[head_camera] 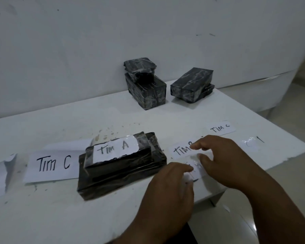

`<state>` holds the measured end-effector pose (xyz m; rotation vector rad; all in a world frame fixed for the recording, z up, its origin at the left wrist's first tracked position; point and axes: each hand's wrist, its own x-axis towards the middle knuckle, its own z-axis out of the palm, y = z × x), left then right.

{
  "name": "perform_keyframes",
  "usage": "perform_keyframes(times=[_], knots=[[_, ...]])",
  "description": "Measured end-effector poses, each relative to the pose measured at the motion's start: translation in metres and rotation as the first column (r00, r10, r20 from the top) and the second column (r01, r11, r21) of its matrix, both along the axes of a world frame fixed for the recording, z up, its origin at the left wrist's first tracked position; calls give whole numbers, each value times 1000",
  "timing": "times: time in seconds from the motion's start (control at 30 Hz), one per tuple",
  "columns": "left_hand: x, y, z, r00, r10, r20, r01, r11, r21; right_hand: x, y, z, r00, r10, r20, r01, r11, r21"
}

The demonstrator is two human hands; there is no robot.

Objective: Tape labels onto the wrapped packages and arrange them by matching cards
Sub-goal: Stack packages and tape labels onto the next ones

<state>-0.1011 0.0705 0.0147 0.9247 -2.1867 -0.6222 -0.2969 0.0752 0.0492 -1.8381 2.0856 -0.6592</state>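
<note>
Nearest, the left hand (167, 189) and the right hand (224, 161) are both pinching a small slip of paper with clear tape (195, 170) at the front right of the white table (60, 217). Just beyond the fingers, a "Tim B" label (180, 150) is lying flat, partly covered by the right hand. To the left, one wrapped package (121, 168) is sitting with a "Tim A" label (114, 148) taped on top; it is lying beside a "Tim C" card (54, 164), and a torn sheet (0, 175) is lying at the left edge. Further right, a smaller "Tim C" label (220, 128) and a strip of clear tape (253, 140) are resting. At the back, two stacks of two dark packages each are standing: one (143, 83) by the wall (77, 50), one (192, 85) to its right.
</note>
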Motion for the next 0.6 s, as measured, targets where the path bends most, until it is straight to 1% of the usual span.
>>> perform_keyframes(times=[0.07, 0.13, 0.27, 0.4, 0.5, 0.6], knots=[[-15, -4, -14, 998, 23, 61, -25, 999, 29, -2, 0, -3, 1000, 4, -31, -2, 998, 68], [-26, -5, -22, 991, 44, 127, -44, 999, -9, -3, -1, -6, 998, 25, -49, -20, 994, 109], [-40, -6, -17, 980, 104, 167, -98, 994, -41, -3, -3, -7, 984, 98, -152, -70, 982, 178], [-50, -10, -12, 959, 149, 242, -139, 989, -58, -7, -5, -4, 986, 111, -123, -86, 978, 188], [-53, -10, -7, 929, 199, 311, -182, 980, -84, -8, -7, -1, 982, 122, -143, -90, 973, 214], [-55, -9, -5, 911, 228, 345, -203, 973, -107, -11, -9, -1, 980, 127, -153, -98, 978, 184]])
